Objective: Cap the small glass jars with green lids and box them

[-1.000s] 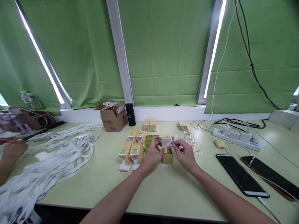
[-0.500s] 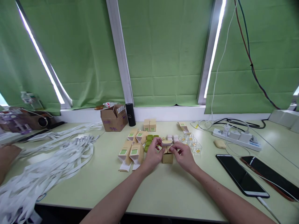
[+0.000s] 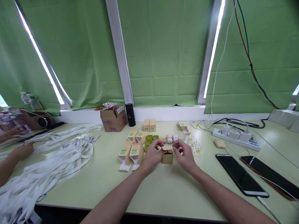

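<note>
A small kraft cardboard box [image 3: 167, 158] stands on the table in front of me, its top flap tilted up at the back. My left hand [image 3: 151, 156] pinches the flap's left edge, fingers curled. At the opposite edge, the bent fingers and thumb of my right hand [image 3: 184, 155] grip the box's upper right corner. What is inside the box stays hidden. Several similar boxes with green labels [image 3: 134, 152] lie left of my left hand, some with flaps hanging out. Green small containers [image 3: 148, 142] sit behind that hand, and clear cups [image 3: 197, 148] stand beyond my right one.
White straps [image 3: 58, 161] are heaped at left, where another person's hand [image 3: 24, 151] touches them. A brown carton [image 3: 114, 118] and black cylinder [image 3: 130, 115] stand at the back. On the right are a power strip [image 3: 235, 139] and two phones [image 3: 241, 175] with cables.
The box's top flap has come down lower toward the opening, and my fingers have shifted outward to its sides. At left, the other person's hands have moved in over the straps.
</note>
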`<state>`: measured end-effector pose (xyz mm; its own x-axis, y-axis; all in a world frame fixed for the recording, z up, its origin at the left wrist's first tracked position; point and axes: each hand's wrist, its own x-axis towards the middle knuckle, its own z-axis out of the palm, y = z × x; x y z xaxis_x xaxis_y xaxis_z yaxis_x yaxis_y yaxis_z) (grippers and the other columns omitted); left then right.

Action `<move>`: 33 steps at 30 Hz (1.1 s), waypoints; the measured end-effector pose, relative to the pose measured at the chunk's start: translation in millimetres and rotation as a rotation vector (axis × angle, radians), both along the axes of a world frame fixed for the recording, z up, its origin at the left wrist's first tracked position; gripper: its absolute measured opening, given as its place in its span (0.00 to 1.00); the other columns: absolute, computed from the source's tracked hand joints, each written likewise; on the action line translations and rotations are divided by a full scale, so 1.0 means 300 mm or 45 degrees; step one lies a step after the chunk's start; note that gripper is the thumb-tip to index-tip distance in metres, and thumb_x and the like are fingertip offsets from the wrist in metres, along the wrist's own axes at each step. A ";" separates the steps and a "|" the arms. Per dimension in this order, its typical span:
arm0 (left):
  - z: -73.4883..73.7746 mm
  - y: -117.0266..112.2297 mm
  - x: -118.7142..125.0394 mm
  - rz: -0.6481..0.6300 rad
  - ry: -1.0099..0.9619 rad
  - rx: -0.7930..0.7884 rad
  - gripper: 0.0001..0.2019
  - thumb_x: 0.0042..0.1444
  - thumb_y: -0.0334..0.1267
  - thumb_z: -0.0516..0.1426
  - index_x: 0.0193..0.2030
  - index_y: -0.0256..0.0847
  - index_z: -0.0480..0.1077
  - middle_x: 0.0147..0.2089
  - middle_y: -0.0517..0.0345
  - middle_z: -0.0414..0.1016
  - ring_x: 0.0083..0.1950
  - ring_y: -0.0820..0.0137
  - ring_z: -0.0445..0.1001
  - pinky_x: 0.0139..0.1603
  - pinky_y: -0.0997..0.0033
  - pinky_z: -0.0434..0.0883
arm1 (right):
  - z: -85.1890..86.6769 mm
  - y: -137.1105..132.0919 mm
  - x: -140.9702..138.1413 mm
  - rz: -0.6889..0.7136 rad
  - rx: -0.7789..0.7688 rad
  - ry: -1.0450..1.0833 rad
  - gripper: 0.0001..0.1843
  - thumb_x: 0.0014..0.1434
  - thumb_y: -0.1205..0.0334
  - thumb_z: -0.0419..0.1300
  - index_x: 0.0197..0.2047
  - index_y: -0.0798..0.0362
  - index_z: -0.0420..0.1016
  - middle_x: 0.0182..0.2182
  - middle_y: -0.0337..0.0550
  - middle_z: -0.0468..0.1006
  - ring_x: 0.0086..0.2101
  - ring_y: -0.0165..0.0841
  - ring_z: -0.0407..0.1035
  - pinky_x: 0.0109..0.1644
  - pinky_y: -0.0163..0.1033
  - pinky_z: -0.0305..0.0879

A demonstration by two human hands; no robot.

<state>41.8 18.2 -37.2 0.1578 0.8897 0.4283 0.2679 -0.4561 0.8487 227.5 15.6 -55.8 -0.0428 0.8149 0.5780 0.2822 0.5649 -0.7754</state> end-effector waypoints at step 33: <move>0.018 -0.035 -0.026 0.050 0.270 0.506 0.05 0.58 0.29 0.58 0.34 0.42 0.73 0.30 0.57 0.72 0.38 0.63 0.69 0.43 0.60 0.64 | -0.008 -0.003 0.002 -0.069 0.300 -0.285 0.06 0.55 0.70 0.58 0.34 0.50 0.69 0.27 0.37 0.70 0.28 0.32 0.64 0.31 0.36 0.60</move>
